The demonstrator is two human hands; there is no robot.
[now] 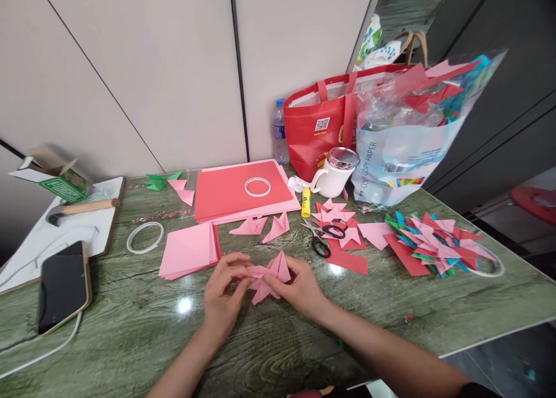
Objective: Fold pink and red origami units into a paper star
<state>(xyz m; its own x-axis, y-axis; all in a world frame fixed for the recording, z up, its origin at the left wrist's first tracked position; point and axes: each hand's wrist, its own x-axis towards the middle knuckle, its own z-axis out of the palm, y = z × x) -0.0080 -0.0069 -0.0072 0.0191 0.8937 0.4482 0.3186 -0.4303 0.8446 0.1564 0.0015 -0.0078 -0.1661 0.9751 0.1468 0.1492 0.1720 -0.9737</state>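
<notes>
Between my hands is a pink folded-paper piece (263, 288) with several pointed flaps. My left hand (225, 291) pinches its left side, thumb against fingers. On its right side, my right hand (299, 287) grips it with the thumb pressed on the folds. Just beyond lie two loose pink folded pieces, one flatter (249, 226) and one more upright (277, 227). A stack of pink paper squares (189, 250), with red sheets at its edge, sits to the left of my left hand. Black-handled scissors (321, 238) rest beyond my right hand.
Red and pink sheets (230, 189) carry a tape roll (258, 186); another roll (145, 237) lies left. A yellow glue stick (306, 203), white mug (336, 175), red bag (310, 131) and plastic paper bag (386, 160) stand behind. Colourful folded pieces (438, 244) lie right, a phone (63, 288) left.
</notes>
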